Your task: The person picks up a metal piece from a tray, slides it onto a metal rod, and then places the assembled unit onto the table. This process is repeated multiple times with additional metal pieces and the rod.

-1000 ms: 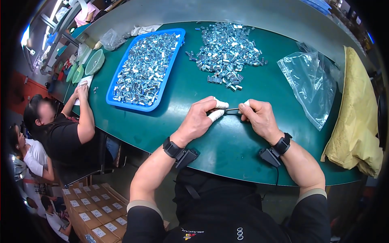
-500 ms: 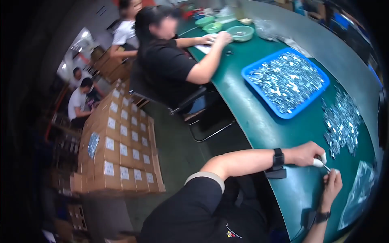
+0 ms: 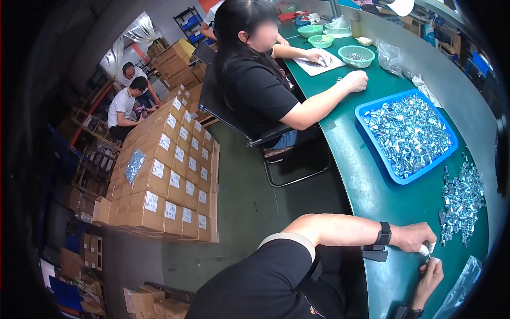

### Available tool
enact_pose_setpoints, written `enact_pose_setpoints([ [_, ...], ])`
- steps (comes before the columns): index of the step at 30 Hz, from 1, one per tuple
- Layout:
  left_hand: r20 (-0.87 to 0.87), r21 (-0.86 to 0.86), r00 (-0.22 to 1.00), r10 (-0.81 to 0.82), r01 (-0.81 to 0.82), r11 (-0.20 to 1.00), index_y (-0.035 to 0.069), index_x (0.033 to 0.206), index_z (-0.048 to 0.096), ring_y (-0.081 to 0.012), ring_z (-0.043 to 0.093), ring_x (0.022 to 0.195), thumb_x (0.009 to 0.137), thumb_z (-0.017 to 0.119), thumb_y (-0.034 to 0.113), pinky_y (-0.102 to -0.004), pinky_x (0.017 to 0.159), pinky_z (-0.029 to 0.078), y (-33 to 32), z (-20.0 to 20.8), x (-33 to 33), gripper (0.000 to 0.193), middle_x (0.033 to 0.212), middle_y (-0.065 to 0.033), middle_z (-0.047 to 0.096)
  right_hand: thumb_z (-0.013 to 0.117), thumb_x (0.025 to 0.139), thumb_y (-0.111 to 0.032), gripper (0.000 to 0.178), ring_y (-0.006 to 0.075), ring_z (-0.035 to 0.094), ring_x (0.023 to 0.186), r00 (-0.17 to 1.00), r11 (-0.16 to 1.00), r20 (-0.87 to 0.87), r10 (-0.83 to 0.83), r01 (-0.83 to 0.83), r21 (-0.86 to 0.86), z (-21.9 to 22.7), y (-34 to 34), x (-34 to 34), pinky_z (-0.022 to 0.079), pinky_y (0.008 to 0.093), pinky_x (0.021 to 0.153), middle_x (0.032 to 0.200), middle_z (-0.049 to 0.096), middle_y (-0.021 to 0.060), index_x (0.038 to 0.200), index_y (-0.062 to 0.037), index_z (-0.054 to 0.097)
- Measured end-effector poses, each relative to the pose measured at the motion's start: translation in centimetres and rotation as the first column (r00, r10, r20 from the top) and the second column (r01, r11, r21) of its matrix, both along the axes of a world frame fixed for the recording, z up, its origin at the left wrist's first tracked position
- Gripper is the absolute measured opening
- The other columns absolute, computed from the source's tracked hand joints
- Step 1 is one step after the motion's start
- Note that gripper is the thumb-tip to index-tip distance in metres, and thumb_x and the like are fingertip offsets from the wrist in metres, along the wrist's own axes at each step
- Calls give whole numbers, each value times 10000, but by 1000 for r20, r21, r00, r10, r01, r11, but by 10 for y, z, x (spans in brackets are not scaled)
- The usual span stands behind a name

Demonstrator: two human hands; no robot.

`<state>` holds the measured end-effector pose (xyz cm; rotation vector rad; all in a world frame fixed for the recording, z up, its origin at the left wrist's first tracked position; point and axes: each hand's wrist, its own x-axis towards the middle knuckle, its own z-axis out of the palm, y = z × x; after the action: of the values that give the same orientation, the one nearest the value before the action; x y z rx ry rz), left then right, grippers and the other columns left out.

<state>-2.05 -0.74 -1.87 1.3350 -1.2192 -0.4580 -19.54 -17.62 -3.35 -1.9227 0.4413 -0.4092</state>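
Observation:
My left hand (image 3: 417,237), with white covers on its fingertips, is closed in a pinch over the green table. Just below it my right hand (image 3: 430,279) is pinched too, its fingertips almost meeting the left ones. Between them shows a thin shiny metal piece (image 3: 430,255); most of it is hidden by the fingers. Beyond my hands lies a loose pile of small shiny metal parts (image 3: 461,202). A blue tray (image 3: 374,157) full of similar small parts (image 3: 406,135) stands farther back on the table.
A clear plastic bag (image 3: 461,287) lies by the table's right edge. A co-worker (image 3: 265,80) sits at the table near a white sheet (image 3: 332,65) and a green bowl (image 3: 357,64). Stacked cartons (image 3: 164,175) stand on a pallet to the left.
The whole view has shifted, so the table and my hands appear lower. My hands are still pinched together. The co-worker's nearer hand has moved away from the green bowl.

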Motion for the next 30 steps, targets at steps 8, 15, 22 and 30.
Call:
enact_pose_setpoints([
  [8,6,-9,1000,22,-22,1000,-12,877,706,-274,711,757,817,780,78,-378,662,534,-3,1,-4,132,825,-140,730,528,1092,-267,336,33,367,632,1000,1000,22,-8,7,26,-7,-3,2,278,217,578,687,464,-48,816,-75,530],
  [15,-10,-28,1000,21,-22,999,-9,900,700,-256,710,754,827,777,79,-370,664,533,-1,0,-4,138,826,-130,730,560,1075,-241,262,27,396,696,991,997,123,-57,49,66,-4,1,3,291,214,599,779,496,-53,880,-66,564],
  [22,-25,-41,1000,7,-8,999,-8,893,703,-248,712,754,824,770,76,-366,665,537,-2,-1,-3,127,826,-128,734,570,1067,-226,249,37,413,713,990,1000,143,-2,2,0,-8,-4,0,306,216,607,792,498,-46,893,-48,569],
  [30,-15,-14,1000,2,-3,1000,-11,878,706,-254,714,754,823,765,70,-370,659,538,-4,-3,-2,114,822,-133,735,552,1077,-234,316,42,391,654,999,999,47,1,0,-36,-13,-12,1,289,226,571,740,462,-47,816,-61,511],
])
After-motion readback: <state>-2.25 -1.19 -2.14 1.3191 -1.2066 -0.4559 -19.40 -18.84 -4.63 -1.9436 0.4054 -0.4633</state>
